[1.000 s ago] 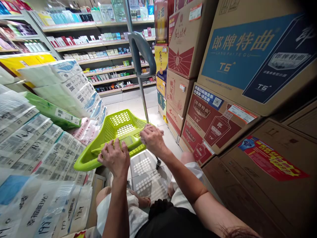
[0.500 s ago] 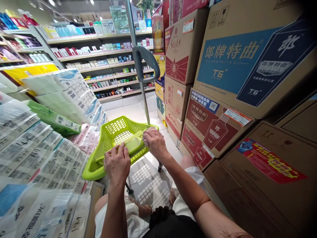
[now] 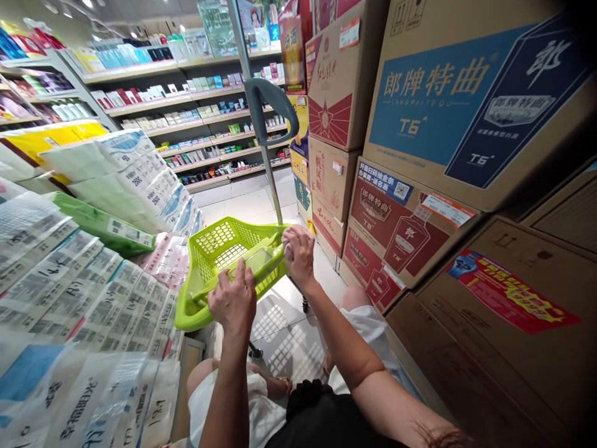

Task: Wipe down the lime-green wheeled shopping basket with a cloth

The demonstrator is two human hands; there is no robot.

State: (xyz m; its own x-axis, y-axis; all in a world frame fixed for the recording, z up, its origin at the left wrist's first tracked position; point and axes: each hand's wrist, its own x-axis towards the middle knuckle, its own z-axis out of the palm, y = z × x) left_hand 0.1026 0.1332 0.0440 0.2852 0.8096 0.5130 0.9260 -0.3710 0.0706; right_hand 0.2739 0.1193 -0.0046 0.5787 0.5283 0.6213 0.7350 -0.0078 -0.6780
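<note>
In front of me stands a lime-green shopping basket (image 3: pixel 208 239) with holes in its walls, mounted on a cart with a grey metal pole (image 3: pixel 270 180). My left hand (image 3: pixel 234 297) grips its near edge beside the flat panel (image 3: pixel 261 259) there. At the basket's right corner, my right hand (image 3: pixel 301 254) is closed on a crumpled, pale pinkish cloth (image 3: pixel 288 247), pressed against the rim. A dark grey looped handle (image 3: pixel 291 121) sits on the pole above. The basket shows nothing inside the part I can see.
Stacked liquor cartons (image 3: pixel 426 118) rise close on the right. Wrapped tissue packs (image 3: pixel 79 274) are piled along the left, close to the basket. Shelves of small boxed goods (image 3: pixel 186 118) stand across the aisle ahead. My legs are just behind the cart.
The basket's left end has swung right, away from the tissue packs. Both hands have shifted slightly right with it, and the right hand with the cloth now sits at the rim's corner.
</note>
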